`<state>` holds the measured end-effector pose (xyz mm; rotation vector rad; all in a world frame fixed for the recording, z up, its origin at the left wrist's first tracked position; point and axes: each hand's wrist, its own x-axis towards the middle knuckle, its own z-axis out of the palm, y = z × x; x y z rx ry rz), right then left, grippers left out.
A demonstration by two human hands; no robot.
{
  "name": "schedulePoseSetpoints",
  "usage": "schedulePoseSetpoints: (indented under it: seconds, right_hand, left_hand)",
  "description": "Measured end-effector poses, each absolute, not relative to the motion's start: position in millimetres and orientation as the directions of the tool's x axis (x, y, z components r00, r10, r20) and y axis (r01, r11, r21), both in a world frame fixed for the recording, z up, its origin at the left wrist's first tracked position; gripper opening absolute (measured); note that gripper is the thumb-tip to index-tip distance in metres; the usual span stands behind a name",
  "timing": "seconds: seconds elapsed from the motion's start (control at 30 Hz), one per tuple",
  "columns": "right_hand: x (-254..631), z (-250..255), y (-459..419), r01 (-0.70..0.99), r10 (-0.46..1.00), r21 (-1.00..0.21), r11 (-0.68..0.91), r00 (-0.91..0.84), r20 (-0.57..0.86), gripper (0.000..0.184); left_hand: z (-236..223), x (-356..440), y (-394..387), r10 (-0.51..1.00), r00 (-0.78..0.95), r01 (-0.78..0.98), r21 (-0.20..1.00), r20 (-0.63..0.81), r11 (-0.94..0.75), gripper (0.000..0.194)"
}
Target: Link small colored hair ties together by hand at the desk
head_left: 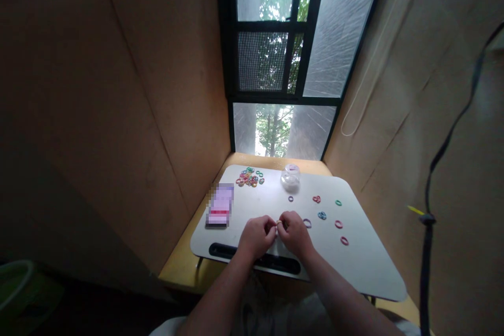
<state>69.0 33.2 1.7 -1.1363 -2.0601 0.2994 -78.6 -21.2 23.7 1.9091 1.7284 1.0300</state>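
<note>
My left hand [256, 236] and my right hand [296, 233] meet above the front of the white folding table [262, 205]. Both are closed, fingertips pinched on a small pale yellow band [279, 222] that looks like a hair tie and is mostly hidden by the fingers. Beside my right hand lies a purple hair tie [307, 223], with a smaller dark purple one [291, 199] farther back. To the right are red hair ties [316, 199], blue ones [322, 215], a green one [338, 202] and two pink ones [338, 224], spread out singly or in little clusters.
A mixed pile of coloured hair ties [249, 178] lies at the table's back left. A clear jar [290, 178] stands at the back. A phone with a blurred screen [220, 205] rests at the left edge. A dark strap [429, 220] hangs at right; walls flank the table.
</note>
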Motion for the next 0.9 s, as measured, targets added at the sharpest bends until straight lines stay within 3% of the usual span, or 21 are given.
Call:
schedulePoseSetpoints:
  seconds: [0.9]
  right_hand:
    - [69.4,1.5,34.1,0.622,0.815,-0.542,0.565,-0.316,0.486,0.011]
  left_hand:
    - [23.7,-79.0,-19.9,0.961,0.005,0.706,0.68,0.276,-0.199,0.016]
